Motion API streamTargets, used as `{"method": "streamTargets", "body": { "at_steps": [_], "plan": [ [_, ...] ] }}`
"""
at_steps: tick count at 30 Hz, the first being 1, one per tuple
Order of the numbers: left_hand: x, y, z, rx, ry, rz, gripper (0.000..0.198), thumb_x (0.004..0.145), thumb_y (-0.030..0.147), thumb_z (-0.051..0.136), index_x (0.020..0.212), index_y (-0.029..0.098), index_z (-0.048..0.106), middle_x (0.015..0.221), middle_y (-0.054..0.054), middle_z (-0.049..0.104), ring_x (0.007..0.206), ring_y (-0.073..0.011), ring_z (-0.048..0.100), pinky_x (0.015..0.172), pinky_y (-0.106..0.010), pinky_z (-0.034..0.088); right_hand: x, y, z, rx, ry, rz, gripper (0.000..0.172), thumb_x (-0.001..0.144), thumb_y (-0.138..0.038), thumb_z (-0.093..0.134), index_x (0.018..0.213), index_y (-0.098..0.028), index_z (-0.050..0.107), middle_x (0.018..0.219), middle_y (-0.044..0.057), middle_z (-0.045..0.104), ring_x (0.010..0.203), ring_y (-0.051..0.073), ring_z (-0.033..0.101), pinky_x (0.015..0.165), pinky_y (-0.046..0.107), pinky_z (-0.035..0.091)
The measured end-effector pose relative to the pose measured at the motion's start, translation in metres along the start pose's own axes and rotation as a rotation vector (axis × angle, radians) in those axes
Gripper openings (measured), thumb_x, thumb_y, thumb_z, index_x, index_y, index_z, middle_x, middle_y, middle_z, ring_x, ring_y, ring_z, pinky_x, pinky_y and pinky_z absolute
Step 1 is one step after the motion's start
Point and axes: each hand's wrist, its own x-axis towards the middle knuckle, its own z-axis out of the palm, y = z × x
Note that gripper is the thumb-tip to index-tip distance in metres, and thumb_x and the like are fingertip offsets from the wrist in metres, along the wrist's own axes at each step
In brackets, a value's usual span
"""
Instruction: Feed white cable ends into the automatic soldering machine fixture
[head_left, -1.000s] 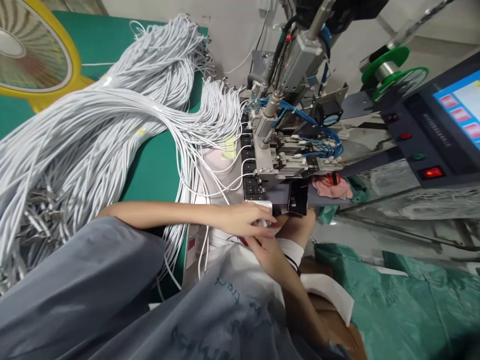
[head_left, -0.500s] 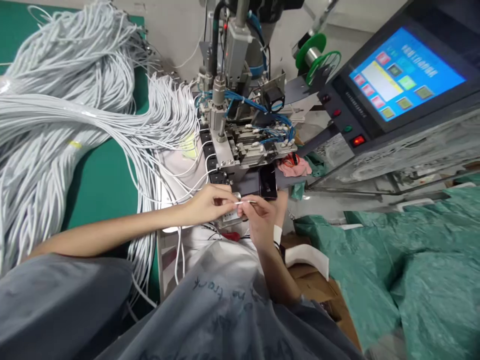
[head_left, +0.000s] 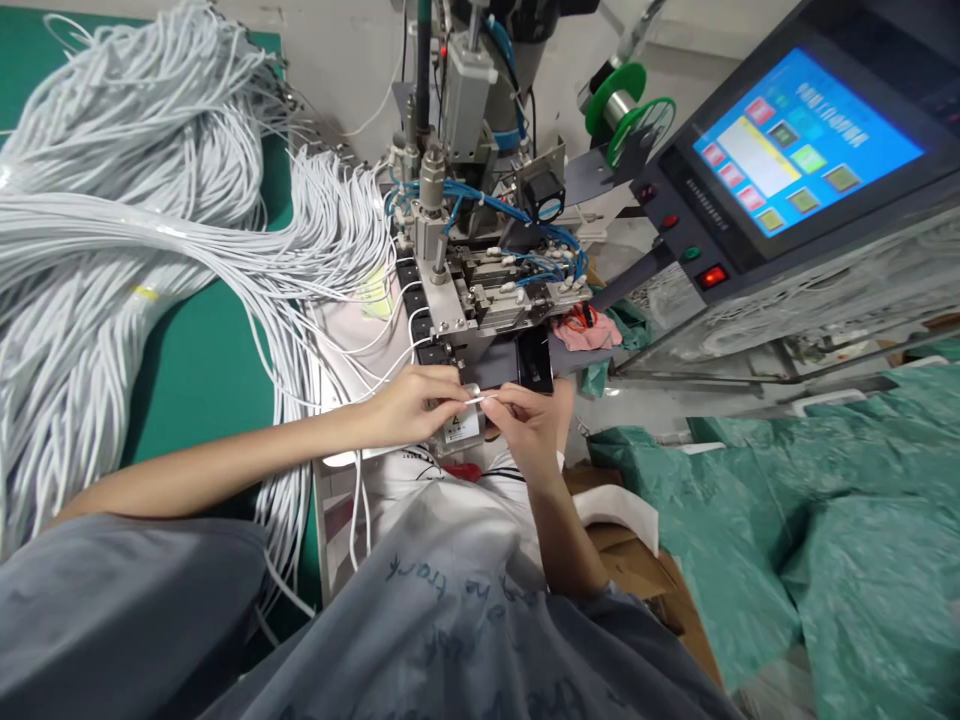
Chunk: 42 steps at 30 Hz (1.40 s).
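Between my two hands runs a short stretch of thin white cable (head_left: pixel 479 399). My left hand (head_left: pixel 420 403) pinches it between thumb and forefinger. From the other side, my right hand (head_left: pixel 525 412) is closed on the cable's end, whose tip is hidden by the fingers. Both hands are just in front of a bench machine (head_left: pixel 450 300) with metal cylinders and blue air hoses. Below the fingers is a clear box with a white label (head_left: pixel 461 428). Other white cables (head_left: pixel 401 365) lead into black blocks at the machine's left side.
A large heap of white cables (head_left: pixel 150 130) covers the green table (head_left: pixel 187 380) on the left. A black phone (head_left: pixel 535 360) lies at the machine's front. The control screen (head_left: pixel 806 140) stands right, beside a green spool (head_left: pixel 616 105). Green sacks (head_left: pixel 735 520) lie lower right.
My right hand has shifted slightly, its fingers now straighter along the cable. A bit more cable and the labelled box show between the hands. The view has moved a little.
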Motion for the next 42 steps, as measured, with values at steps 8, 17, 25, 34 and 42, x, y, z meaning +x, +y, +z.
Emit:
{"method": "streamTargets", "body": {
  "at_steps": [8,17,25,34,42],
  "plan": [
    [0.0,0.002,-0.006,0.322,-0.081,0.115,0.023,0.091,0.018,0.041,0.086,0.012,0.063,0.072,-0.004,0.055,0.061,-0.0092,0.05,0.055,-0.02,0.04,-0.002,0.003,0.017,-0.136,0.162,-0.177,0.02,0.08,-0.024,0.058,0.062,-0.017,0.063,0.053,-0.005,0.035,0.048,0.007,0.031,0.046,0.024,0.026],
    [0.001,-0.011,-0.006,0.497,-0.157,0.089,0.024,0.088,0.014,0.041,0.09,0.012,0.065,0.073,-0.004,0.055,0.061,-0.0105,0.05,0.055,-0.021,0.038,0.018,0.001,0.005,-0.362,0.0,-0.242,0.038,0.079,-0.017,0.053,0.045,-0.017,0.037,0.049,-0.006,0.023,0.047,0.007,0.027,0.048,0.025,0.023],
    [0.006,-0.019,0.002,0.065,-0.134,-0.132,0.018,0.085,0.021,0.054,0.073,0.012,0.065,0.066,0.0,0.054,0.059,-0.0074,0.05,0.057,-0.018,0.038,0.018,0.028,0.021,-0.222,0.147,-0.213,0.026,0.08,-0.025,0.054,0.056,-0.016,0.058,0.05,-0.005,0.03,0.048,0.009,0.031,0.047,0.025,0.025],
    [0.006,-0.036,-0.006,0.77,-0.306,-0.117,0.03,0.091,0.014,0.032,0.101,0.008,0.06,0.083,-0.007,0.053,0.053,-0.0104,0.048,0.051,-0.024,0.043,0.054,0.064,0.003,-0.137,0.066,-0.016,0.018,0.079,-0.029,0.054,0.075,-0.016,0.067,0.073,0.004,0.062,0.069,0.015,0.055,0.065,0.028,0.043],
    [0.006,-0.045,-0.004,0.83,-0.358,-0.138,0.03,0.089,0.011,0.034,0.109,0.008,0.057,0.087,-0.008,0.055,0.058,-0.0115,0.054,0.053,-0.024,0.046,0.067,0.075,0.005,0.007,-0.034,0.243,0.022,0.072,-0.037,0.059,0.076,-0.016,0.065,0.065,0.001,0.06,0.058,0.012,0.052,0.053,0.023,0.04]
  ]
}}
